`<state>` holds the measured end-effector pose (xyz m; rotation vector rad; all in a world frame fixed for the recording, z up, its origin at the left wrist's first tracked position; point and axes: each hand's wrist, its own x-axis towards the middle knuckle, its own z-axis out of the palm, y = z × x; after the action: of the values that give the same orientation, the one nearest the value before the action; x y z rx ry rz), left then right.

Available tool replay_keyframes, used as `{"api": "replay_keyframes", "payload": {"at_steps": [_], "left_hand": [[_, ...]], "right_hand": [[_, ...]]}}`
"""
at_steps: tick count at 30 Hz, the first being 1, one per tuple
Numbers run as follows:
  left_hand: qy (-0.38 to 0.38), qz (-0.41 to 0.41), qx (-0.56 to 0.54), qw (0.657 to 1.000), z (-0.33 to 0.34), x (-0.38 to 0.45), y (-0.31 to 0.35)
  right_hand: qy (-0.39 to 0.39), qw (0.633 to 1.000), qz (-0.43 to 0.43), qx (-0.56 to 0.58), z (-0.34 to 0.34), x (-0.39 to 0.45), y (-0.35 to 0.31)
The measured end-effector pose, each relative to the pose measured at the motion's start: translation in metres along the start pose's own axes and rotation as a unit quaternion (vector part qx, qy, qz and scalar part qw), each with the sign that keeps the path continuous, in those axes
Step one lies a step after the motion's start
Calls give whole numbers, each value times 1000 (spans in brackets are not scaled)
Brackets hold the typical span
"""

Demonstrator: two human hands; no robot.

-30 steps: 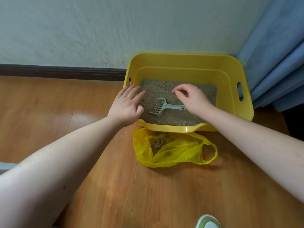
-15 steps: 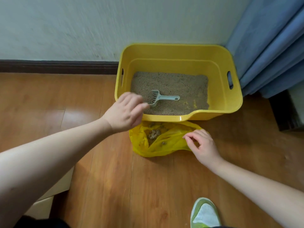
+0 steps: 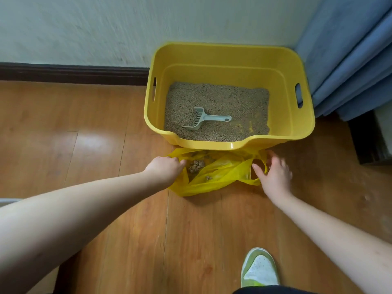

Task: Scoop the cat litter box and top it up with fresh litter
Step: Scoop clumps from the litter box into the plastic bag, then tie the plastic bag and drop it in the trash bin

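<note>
Gathering yellow waste bag [image 3: 220, 177] against litter box [image 3: 231, 54] front (short tipping distance) | left hand [image 3: 164, 170] grips rim | right hand [image 3: 274, 174] spread, fingers at handle loop | scoop [image 3: 204, 119] parked on litter.

1. The litter box [image 3: 229, 56] is a bright mustard yellow, inside and out.
2. The litter [image 3: 218, 98] in it is a speckled grey-beige.
3. The scoop [image 3: 203, 120] lying on the litter is a pale grey-green.
4. The plastic bag [image 3: 216, 177] in front of the box is a thin, see-through yellow, with brownish-grey clumps [image 3: 196, 165] showing inside.
5. The floor [image 3: 84, 124] is warm orange-brown wood grain with a glossy sheen.
6. The wall [image 3: 106, 28] is off-white, and the skirting board [image 3: 74, 74] dark brown.
7. The curtain [image 3: 350, 60] is a muted blue.
8. The shoe [image 3: 259, 269] is white with lime green edging.
</note>
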<state>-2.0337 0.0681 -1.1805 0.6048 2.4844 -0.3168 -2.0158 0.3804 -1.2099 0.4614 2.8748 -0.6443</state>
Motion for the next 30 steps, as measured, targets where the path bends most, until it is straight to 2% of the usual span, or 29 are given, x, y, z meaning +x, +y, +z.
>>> {"api": "replay_keyframes", "payload": {"at_steps": [2, 4, 7, 10, 13, 19, 22, 25, 27, 30], "left_hand": [[-10, -18, -36, 999, -1, -5, 1], [8, -33, -77, 996, 2, -10, 2], [95, -53, -159, 981, 14, -18, 1], [208, -62, -232, 948, 27, -32, 4], [236, -86, -311, 916, 25, -52, 14], [167, -140, -354, 909, 0, -89, 32], [78, -206, -386, 896, -18, -108, 39], [6, -226, -390, 893, -28, -126, 42], [-6, -238, -413, 879, -35, -139, 41], [19, -267, -457, 848, -53, -157, 36]], "right_hand": [[22, 998, 43, 33, -3, 8, -2], [0, 997, 50, 55, -6, 17, -1], [-69, 997, 10, 20, -7, 26, 6], [-93, 994, -14, 52, -12, 12, 2], [-115, 987, -23, 109, -25, -26, -10], [-133, 980, 13, 149, -42, -76, -44], [-182, 975, 35, 126, -53, -96, -57], [-223, 964, 67, 130, -68, -114, -70], [-223, 961, 85, 141, -82, -122, -78], [-221, 954, 98, 176, -103, -134, -87]]}}
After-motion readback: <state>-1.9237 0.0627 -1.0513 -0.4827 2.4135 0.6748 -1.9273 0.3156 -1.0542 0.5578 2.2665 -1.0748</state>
